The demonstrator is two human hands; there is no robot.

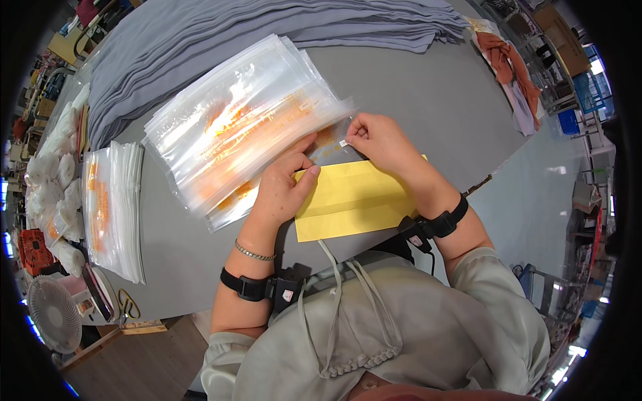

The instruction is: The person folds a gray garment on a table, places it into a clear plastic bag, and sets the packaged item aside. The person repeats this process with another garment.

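My left hand [286, 182] is at the near edge of a stack of clear plastic bags [241, 113] with orange print. Its fingers close over the edge of a plastic bag, and its thumb lies by the corner of a yellow sheet [358, 204]. Part of those fingers is hidden. To the right, my right hand [380, 140] pinches a small white label [343, 143] between thumb and forefinger, just off the stack's right end. The yellow sheet lies beneath my right wrist, close to my body, with faint fold lines across it.
Grey-blue folded fabric [267, 23] is piled along the table's far side. Another bag stack [114, 210] lies at left, near scissors [127, 306] and a white fan [55, 314]. Rust-coloured cloth [508, 63] sits at far right, by the table [435, 93] edge.
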